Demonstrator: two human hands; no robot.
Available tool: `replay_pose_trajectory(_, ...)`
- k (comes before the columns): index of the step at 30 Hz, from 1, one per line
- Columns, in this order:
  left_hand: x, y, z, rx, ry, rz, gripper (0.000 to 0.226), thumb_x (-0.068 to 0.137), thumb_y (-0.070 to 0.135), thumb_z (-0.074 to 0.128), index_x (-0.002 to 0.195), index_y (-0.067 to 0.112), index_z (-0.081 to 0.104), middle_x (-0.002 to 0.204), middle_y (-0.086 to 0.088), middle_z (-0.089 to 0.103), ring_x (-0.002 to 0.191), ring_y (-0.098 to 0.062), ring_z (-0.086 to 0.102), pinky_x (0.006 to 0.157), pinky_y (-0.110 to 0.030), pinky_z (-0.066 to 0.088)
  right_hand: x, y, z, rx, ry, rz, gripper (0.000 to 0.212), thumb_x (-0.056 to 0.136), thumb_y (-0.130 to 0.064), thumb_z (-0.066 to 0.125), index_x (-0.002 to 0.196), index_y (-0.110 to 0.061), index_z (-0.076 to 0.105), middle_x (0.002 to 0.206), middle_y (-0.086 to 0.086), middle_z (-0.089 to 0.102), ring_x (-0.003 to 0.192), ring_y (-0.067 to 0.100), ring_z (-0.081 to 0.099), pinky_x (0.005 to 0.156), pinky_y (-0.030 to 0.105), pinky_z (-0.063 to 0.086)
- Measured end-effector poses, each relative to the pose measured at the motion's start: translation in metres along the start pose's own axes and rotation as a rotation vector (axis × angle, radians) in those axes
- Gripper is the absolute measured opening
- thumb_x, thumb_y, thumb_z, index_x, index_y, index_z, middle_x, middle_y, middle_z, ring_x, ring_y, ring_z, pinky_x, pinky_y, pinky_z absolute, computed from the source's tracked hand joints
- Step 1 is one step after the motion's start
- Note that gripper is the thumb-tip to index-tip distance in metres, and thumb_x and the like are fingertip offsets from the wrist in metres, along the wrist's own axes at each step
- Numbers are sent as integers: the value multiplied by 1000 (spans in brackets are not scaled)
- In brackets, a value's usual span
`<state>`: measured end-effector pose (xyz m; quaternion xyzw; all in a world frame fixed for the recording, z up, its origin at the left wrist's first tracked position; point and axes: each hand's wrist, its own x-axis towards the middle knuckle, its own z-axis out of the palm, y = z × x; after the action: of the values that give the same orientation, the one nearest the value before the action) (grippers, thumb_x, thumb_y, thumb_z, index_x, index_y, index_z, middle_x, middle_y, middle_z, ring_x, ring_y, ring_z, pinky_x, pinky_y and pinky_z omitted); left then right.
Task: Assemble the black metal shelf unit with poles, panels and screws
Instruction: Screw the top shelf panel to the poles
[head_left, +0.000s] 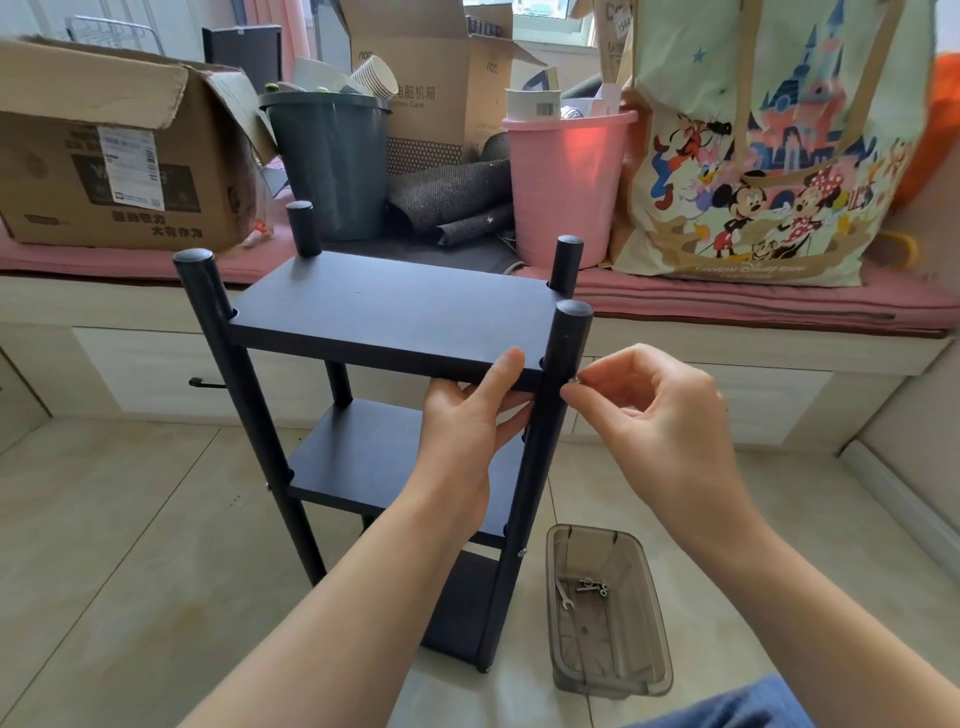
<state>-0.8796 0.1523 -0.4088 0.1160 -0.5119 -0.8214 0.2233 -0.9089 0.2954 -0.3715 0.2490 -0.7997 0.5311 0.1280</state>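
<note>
Black shelf unit (384, 364): upright on the tiled floor (119, 545), centre of view. Four round poles, three panels visible. Top panel (389, 312) sits below the pole tops; middle panel (363, 457) and bottom panel (462, 597) beneath it.

Near-right pole (550, 415): at 3 o'clock of the top panel's front corner, running down to the floor. Small silver screw heads show lower on this pole and on the near-left pole (244, 405).

Left hand (467, 431): grips the front edge of the top panel beside the near-right pole, thumb on top, fingers curled underneath.

Right hand (660, 421): at 3 o'clock of the near-right pole, thumb and forefinger pinching a small silver screw (575, 382) held against the pole's side at top-panel height; other fingers loosely curled.

Clear plastic bin (608, 608): on the floor at 4 o'clock of the shelf unit; holds a small wrench (565, 597) and several loose screws (592, 586).

Background, 12 o'clock: pink-cushioned window bench (727, 301) carrying a cardboard box (114, 150), grey bucket (332, 161), pink bucket (566, 182), cartoon-print tote bag (769, 156).
</note>
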Motion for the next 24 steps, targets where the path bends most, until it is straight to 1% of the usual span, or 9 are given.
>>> replay_pose_trajectory(4, -1, 0, 2, -48, -8, 3, 43, 81, 34, 73, 112, 10, 57, 92, -3, 78, 94, -23, 76, 87, -36, 61, -1, 1, 2, -60, 7, -56, 9, 85, -18, 77, 90, -17, 70, 78, -13, 70, 77, 2, 67, 73, 19, 54)
replay_pose_trajectory(8, 1, -3, 5, -69, 3, 5, 32, 90, 30, 71, 111, 12, 56, 84, 3, 77, 91, -21, 76, 82, -31, 62, 0, 2, 3, -120, 13, -109, 12, 86, -16, 75, 96, -16, 69, 82, -15, 69, 79, 2, 67, 76, 19, 55)
replay_pose_trajectory(11, 3, -3, 6, -80, 12, 6, 36, 91, 29, 70, 117, 11, 55, 86, 3, 76, 91, -21, 76, 82, -32, 62, 1, 4, 4, -120, 26, -113, 12, 86, -17, 75, 97, -14, 70, 82, -17, 69, 80, -1, 67, 74, 13, 52)
replay_pose_trajectory(14, 3, -3, 7, -96, 11, 1, 38, 91, 28, 71, 120, 9, 54, 88, 2, 76, 92, -22, 76, 85, -36, 61, 3, 6, 3, -87, 39, -88, 12, 85, -20, 76, 95, -13, 72, 79, -13, 71, 77, -2, 67, 71, 8, 48)
replay_pose_trajectory(16, 3, -3, 7, -101, 11, -4, 38, 90, 27, 71, 120, 10, 55, 86, 3, 76, 91, -21, 76, 83, -35, 62, 4, 7, 3, -62, 41, -74, 11, 85, -21, 77, 92, -14, 73, 77, -12, 72, 74, -1, 68, 70, 10, 49)
replay_pose_trajectory(19, 3, -3, 7, -94, 12, -14, 33, 91, 25, 70, 117, 12, 56, 84, 4, 76, 89, -20, 76, 80, -32, 62, 4, 7, 2, -19, 31, -39, 8, 85, -21, 76, 90, -15, 74, 73, -10, 73, 72, 3, 69, 73, 24, 55)
replay_pose_trajectory(21, 3, -2, 7, -87, 9, -18, 30, 92, 25, 70, 116, 13, 56, 84, 4, 76, 90, -20, 76, 78, -30, 63, 4, 7, 1, -8, 28, -26, 7, 85, -22, 76, 88, -16, 74, 72, -10, 73, 71, 4, 69, 73, 28, 56)
replay_pose_trajectory(22, 3, -2, 7, -85, 7, -19, 30, 92, 25, 70, 116, 13, 56, 84, 4, 76, 90, -19, 76, 79, -31, 63, 4, 7, 1, -15, 28, -29, 7, 85, -21, 77, 89, -16, 73, 73, -10, 73, 72, 4, 69, 73, 28, 56)
replay_pose_trajectory(24, 2, -2, 7, -84, 4, -21, 31, 92, 25, 70, 116, 12, 55, 85, 3, 76, 91, -20, 76, 83, -34, 62, 4, 7, 1, -39, 28, -46, 9, 84, -20, 78, 91, -16, 73, 77, -12, 72, 75, 3, 69, 73, 20, 54)
